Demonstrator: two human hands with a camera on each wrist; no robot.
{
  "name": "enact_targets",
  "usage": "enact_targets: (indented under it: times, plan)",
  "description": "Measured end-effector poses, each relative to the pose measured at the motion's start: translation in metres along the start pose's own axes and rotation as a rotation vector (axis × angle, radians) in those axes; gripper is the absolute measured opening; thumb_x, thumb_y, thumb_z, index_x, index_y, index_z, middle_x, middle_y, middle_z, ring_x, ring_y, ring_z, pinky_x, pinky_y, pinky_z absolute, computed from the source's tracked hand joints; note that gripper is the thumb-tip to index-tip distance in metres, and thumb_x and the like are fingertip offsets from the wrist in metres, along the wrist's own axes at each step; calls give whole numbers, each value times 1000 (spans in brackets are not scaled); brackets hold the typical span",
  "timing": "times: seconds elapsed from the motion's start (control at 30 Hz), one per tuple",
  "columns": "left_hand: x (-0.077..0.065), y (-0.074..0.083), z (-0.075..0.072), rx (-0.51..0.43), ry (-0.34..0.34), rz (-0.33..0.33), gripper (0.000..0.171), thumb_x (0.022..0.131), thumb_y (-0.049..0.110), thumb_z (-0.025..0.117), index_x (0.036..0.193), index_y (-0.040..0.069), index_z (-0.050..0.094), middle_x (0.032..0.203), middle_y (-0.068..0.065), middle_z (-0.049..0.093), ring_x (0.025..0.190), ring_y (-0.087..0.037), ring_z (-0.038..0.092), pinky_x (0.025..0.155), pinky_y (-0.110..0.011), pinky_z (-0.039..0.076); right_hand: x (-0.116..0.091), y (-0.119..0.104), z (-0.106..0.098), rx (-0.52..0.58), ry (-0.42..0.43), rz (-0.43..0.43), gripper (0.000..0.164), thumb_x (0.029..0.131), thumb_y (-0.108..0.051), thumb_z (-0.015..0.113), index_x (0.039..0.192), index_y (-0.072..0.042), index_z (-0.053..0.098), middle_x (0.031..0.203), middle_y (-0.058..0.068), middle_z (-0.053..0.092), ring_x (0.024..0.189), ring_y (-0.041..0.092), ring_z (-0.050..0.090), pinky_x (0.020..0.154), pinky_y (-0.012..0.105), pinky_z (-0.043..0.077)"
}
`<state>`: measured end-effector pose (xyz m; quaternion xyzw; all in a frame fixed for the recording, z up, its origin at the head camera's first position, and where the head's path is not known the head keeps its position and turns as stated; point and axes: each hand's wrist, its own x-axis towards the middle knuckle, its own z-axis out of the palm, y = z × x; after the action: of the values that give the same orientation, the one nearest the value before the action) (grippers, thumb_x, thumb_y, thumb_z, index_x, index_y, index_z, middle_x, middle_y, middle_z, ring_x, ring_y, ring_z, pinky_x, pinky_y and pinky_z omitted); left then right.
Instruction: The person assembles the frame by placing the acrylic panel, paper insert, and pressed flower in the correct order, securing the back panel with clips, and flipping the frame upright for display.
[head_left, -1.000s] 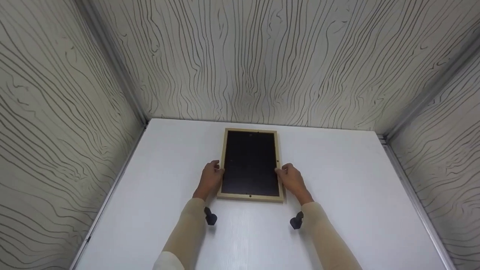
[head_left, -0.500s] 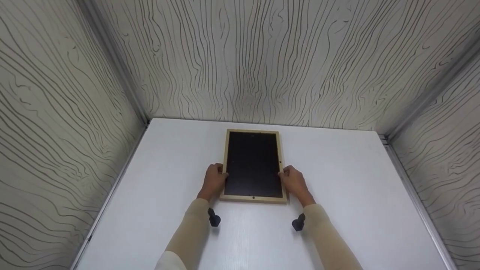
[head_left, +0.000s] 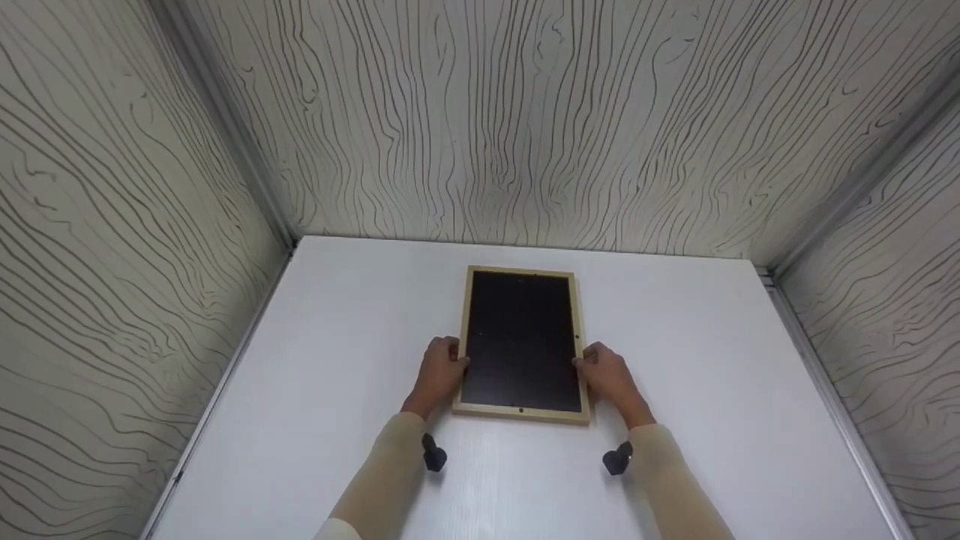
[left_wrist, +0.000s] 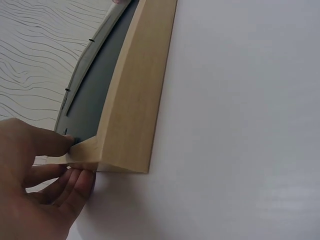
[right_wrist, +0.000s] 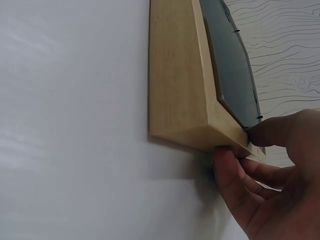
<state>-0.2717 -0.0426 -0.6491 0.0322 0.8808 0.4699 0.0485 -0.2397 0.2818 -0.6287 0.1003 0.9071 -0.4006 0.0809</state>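
A picture frame (head_left: 523,341) with pale wooden sides and a dark backing panel lies long side away from me on the white table. My left hand (head_left: 439,373) pinches its left rail near the lower corner, thumb on top and fingers underneath. On the opposite rail my right hand (head_left: 610,379) grips in the same way, a little below mid-length. Seen from the left wrist, the thick wooden rail (left_wrist: 132,95) stands on the white surface, and small black tabs show along the panel's far edge. In the right wrist view the right thumb (right_wrist: 272,130) presses at the panel's edge.
The white table (head_left: 360,292) is bounded by a wood-grain patterned back wall (head_left: 495,135) and similar side walls. Grey metal strips run along the corners and table edges. A small black device (head_left: 434,454) sits at the left wrist, another (head_left: 617,459) at the right.
Both hands have shifted the picture frame to the right and towards me. The left fingers, partly raised off the edge a second ago, have curled in at the rail.
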Motion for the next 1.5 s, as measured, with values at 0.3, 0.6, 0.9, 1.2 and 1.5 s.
enact_targets:
  times: [0.3,0.6,0.9,1.2,1.5]
  plan:
    - [-15,0,5,7,-30,44,37,100,10,69,132,-8,62,107,-11,60,98,-21,56,89,-43,54,-14,10,-11,4,-81,25,39,104,-25,63,126,7,58,97,18,68,72,25,67,59,35,56]
    - [-29,3,8,20,-58,30,38,99,11,71,132,-6,63,109,-10,61,99,-20,58,91,-43,55,-26,15,-21,35,-148,68,39,103,-23,63,127,7,56,95,18,68,68,24,69,59,37,59]
    - [-30,6,8,22,-78,25,36,100,10,70,132,-5,61,111,-9,61,100,-20,57,92,-43,55,-26,13,-25,4,-136,79,39,103,-26,65,125,5,58,94,14,67,70,22,67,60,34,56]
    - [-19,11,10,42,-45,66,52,100,10,72,145,-7,52,113,-12,60,101,-23,59,94,-47,55,-8,10,-19,-27,69,-21,55,104,-31,67,141,7,51,118,24,66,95,29,67,79,40,57]
    - [-4,15,11,21,-57,68,54,102,9,68,150,-8,50,123,-18,59,110,-28,61,100,-49,55,17,3,-12,-62,174,-62,52,103,-25,68,145,3,55,134,29,56,120,43,60,102,56,52]
